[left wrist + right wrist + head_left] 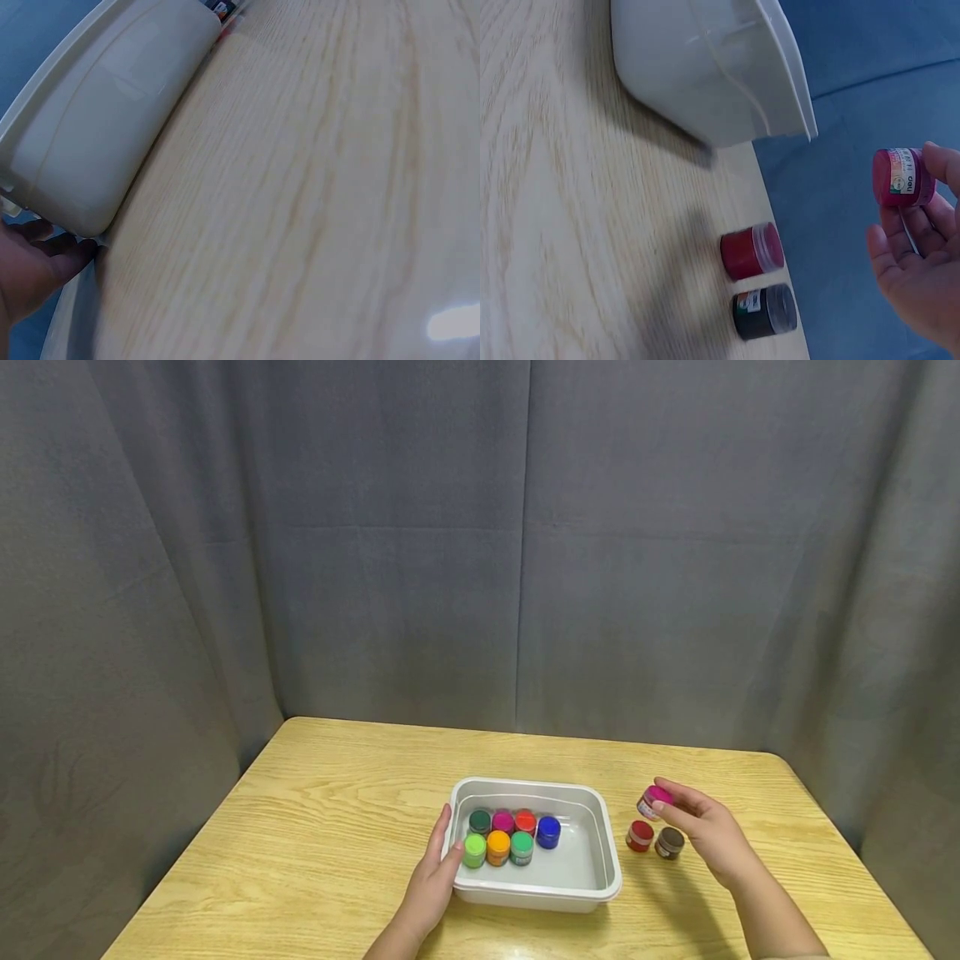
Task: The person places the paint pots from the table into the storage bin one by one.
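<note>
Head view: a pink jar [660,794] is up in the air by a white tub [536,902]

The right hand [708,831] pinches the pink jar between its thumb and fingers. The jar is on the right side, past the tub, and it is not touching the wooden table [322,827]. In the right wrist view, the jar shows a small label [902,171] with print on it.

The left hand [431,885] holds the left side of the tub. Its thumb lies at the rim, and the other fingers go along the outside wall. I cannot tell how tightly they press.

Seven jars stand in the tub, mostly to the left. The near row has a lime jar [474,850], an orange jar [498,848] and a green jar [522,848]. Behind them are a dark green jar [480,821], a second pink jar [503,820] and a bright red jar [525,821]. A blue jar [549,832] is at the right end.

The tub's right wall stands in the way between the held jar and those seven. Two more jars stand on the table, just beside each other: a deep red jar [640,836] on the left and a dark jar [670,842] on the right. A gray curtain [390,610] hangs at the far side.
</note>
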Action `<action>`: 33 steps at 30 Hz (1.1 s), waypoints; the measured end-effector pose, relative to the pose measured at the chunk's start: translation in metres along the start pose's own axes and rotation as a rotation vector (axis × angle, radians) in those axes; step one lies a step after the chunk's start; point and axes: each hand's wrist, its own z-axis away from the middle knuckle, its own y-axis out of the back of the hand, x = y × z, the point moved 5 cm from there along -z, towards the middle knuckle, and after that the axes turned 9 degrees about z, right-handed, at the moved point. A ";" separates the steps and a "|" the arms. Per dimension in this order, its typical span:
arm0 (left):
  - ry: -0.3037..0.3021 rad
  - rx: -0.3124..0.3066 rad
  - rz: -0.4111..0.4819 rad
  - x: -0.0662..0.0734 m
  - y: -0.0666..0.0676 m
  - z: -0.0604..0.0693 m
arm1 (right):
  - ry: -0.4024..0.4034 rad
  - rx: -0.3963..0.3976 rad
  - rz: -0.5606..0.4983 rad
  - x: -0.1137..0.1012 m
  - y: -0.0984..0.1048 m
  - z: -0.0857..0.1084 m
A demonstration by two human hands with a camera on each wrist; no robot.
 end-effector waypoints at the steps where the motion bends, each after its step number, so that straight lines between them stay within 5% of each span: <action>1: -0.001 0.000 0.001 0.000 0.000 0.000 | 0.002 0.000 0.005 -0.002 -0.001 -0.001; 16: -0.004 0.001 -0.007 0.003 -0.001 0.001 | 0.009 -0.041 0.009 -0.026 -0.028 -0.009; 23: -0.004 -0.005 -0.015 0.004 -0.001 0.001 | -0.022 -0.100 -0.123 -0.032 -0.046 -0.012; 33: -0.003 -0.015 0.000 0.003 -0.002 0.001 | 0.016 -0.106 -0.039 -0.040 -0.073 -0.016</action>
